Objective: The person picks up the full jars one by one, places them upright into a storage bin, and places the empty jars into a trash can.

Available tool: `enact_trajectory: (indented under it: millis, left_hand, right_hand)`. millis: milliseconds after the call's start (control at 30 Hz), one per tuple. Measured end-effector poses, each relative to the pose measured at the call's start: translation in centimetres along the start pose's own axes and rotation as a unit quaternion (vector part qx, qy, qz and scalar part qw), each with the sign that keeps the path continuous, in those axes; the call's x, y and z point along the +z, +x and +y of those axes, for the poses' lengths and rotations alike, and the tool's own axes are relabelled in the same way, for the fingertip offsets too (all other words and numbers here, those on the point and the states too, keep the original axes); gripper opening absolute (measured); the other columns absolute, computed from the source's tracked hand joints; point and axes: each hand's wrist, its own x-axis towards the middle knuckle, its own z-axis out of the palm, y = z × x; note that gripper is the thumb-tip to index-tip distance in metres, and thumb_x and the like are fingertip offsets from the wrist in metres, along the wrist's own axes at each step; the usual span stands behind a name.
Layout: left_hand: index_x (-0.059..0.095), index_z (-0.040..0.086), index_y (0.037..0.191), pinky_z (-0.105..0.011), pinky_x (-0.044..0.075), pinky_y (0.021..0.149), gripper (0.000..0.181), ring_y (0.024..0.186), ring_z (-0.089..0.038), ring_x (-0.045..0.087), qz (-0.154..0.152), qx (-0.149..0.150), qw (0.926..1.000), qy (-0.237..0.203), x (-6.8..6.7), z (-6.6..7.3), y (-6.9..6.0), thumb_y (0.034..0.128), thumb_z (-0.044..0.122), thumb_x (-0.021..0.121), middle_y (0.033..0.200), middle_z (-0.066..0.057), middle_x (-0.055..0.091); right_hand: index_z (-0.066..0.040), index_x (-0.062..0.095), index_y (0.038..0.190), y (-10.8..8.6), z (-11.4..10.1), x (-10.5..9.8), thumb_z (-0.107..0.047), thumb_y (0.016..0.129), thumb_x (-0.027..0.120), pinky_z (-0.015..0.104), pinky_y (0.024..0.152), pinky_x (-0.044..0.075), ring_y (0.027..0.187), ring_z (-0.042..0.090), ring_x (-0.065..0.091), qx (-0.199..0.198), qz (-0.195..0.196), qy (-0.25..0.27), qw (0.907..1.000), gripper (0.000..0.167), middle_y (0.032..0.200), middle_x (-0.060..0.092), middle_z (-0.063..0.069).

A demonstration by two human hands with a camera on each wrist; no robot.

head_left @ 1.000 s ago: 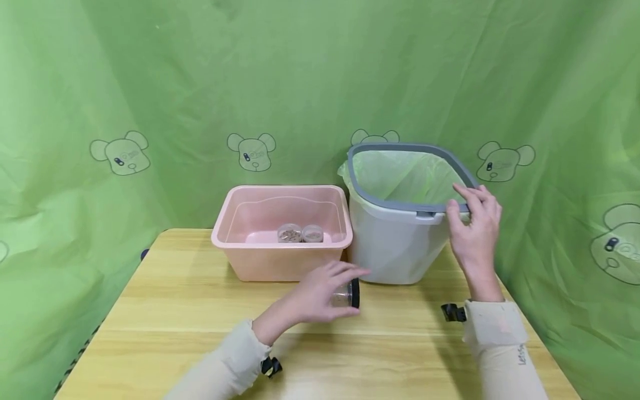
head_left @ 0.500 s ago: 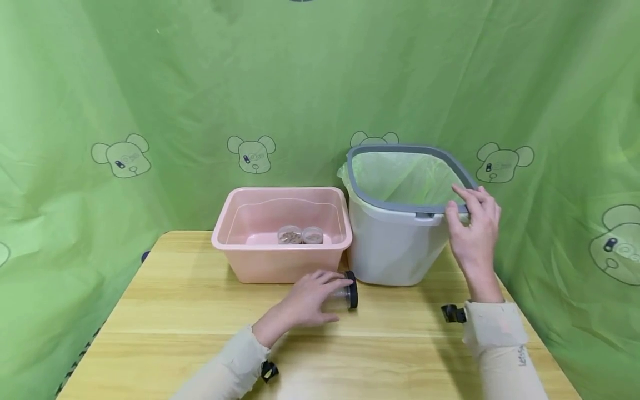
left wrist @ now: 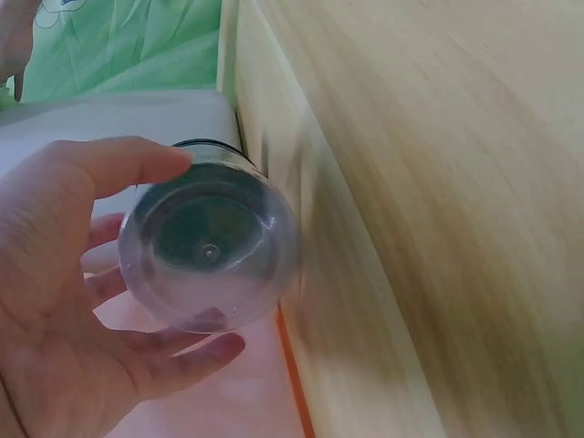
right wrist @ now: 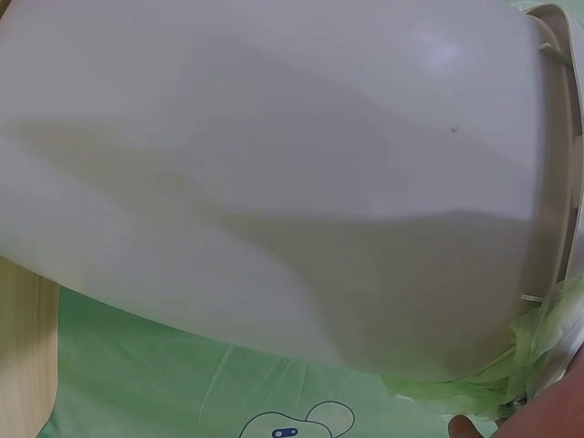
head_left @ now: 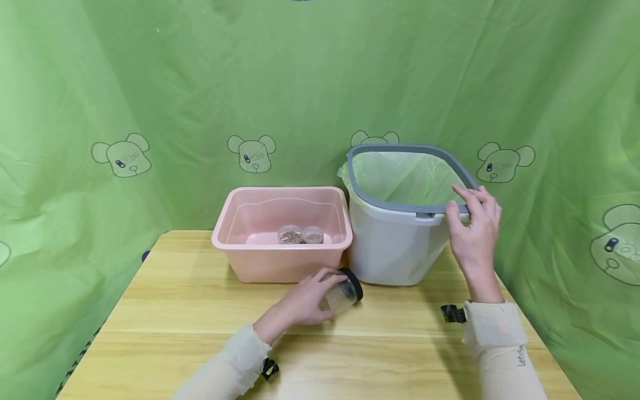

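Observation:
My left hand (head_left: 306,300) grips a clear jar with a black lid (head_left: 342,293), low over the table in front of the pink tub. The jar lies on its side, lid end to the right and tilted. In the left wrist view the round base of the jar (left wrist: 210,255) faces the camera, between thumb and fingers. Whether it still touches the table I cannot tell. My right hand (head_left: 474,236) holds the front right corner of the grey rim of a white trash bin (head_left: 395,244), lined with a green bag (head_left: 407,175).
Left of the bin stands a pink tub (head_left: 285,264) with two small clear round containers (head_left: 290,235) of brownish bits in it. Both stand at the back of the wooden table (head_left: 200,311). A green curtain (head_left: 300,83) hangs behind and at the sides.
My left hand has drawn back slightly to the left and closed round the jar. The jar has turned, its lid end now tilted. The right hand stays on the bin's rim.

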Motion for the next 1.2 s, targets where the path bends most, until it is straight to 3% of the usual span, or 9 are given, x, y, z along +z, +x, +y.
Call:
enact_trajectory:
  millis: [233,367,767,1033,1200]
  left_hand:
    - [0.035,0.028,0.161,-0.056,0.04,0.12,0.094,0.137,-0.034,0.053,-0.008,-0.038,0.999,-0.021,0.6,0.1,0.4,0.0817,0.031,0.085,0.16,-0.006,0.04]
    - [0.037,0.03,0.16,-0.055,0.041,0.119,0.093,0.134,-0.033,0.054,-0.008,-0.042,0.9988,-0.023,0.4,0.4,0.5,0.0806,0.032,0.085,0.157,-0.005,0.043]
    - [0.052,0.032,0.151,-0.055,0.045,0.115,0.068,0.13,-0.028,0.057,0.006,-0.04,0.9979,-0.05,-1.0,1.6,0.2,0.0881,0.039,0.077,0.147,-0.001,0.053]
    - [0.058,0.031,0.145,-0.058,0.048,0.11,0.057,0.127,-0.019,0.058,0.051,-0.02,0.9909,-0.123,-2.2,2.0,0.1,0.0912,0.035,0.076,0.14,0.004,0.056]
    - [0.058,0.034,0.144,-0.062,0.044,0.111,0.056,0.131,-0.017,0.057,0.065,0.001,0.9906,-0.12,-3.0,2.7,0.1,0.0907,0.037,0.076,0.143,0.008,0.056]
  right_hand:
    - [-0.012,0.066,0.139,0.0,0.0,0.0,-0.029,0.1,0.056,0.056,0.127,0.017,0.152,0.026,0.03,-0.002,0.002,-0.001,1.0,0.043,0.145,0.054,0.02]
    - [-0.012,0.065,0.139,0.0,0.0,0.1,-0.029,0.101,0.056,0.056,0.127,0.017,0.152,0.026,0.03,-0.001,0.0,-0.001,1.0,0.043,0.145,0.053,0.02]
    - [-0.013,0.065,0.139,0.1,0.0,0.2,-0.029,0.101,0.056,0.057,0.126,0.017,0.152,0.026,0.03,-0.004,0.001,0.0,1.0,0.043,0.146,0.053,0.02]
    - [-0.013,0.066,0.139,0.1,0.1,0.3,-0.029,0.101,0.056,0.055,0.127,0.017,0.152,0.026,0.03,-0.004,0.002,-0.001,1.0,0.042,0.146,0.054,0.019]
    - [-0.014,0.066,0.139,0.0,0.3,0.2,-0.029,0.101,0.056,0.055,0.127,0.017,0.152,0.025,0.03,0.0,0.003,-0.002,1.0,0.042,0.146,0.053,0.018]
